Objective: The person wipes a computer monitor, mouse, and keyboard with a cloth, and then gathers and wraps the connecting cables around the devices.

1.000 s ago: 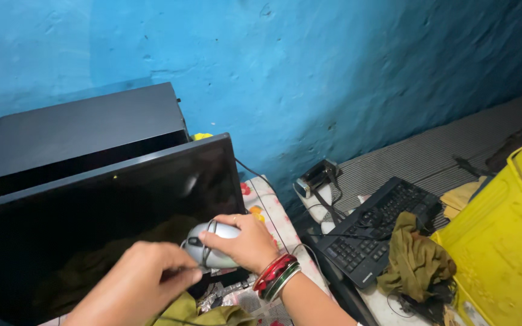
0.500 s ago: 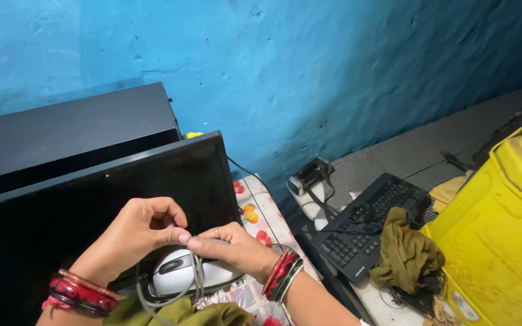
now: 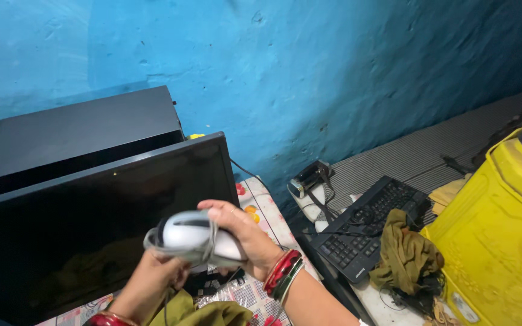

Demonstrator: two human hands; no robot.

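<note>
Gripping a grey computer mouse (image 3: 191, 236) with its cable wound around it, the right hand (image 3: 243, 238) holds it up in front of the dark monitor (image 3: 92, 211), fingers clenched around its body. The left hand (image 3: 155, 281) sits just beneath the mouse, touching its underside; whether it grips the cable cannot be told. A black keyboard (image 3: 370, 226) with an olive cloth (image 3: 406, 253) lies to the right, beside a yellow container (image 3: 502, 229)
</note>
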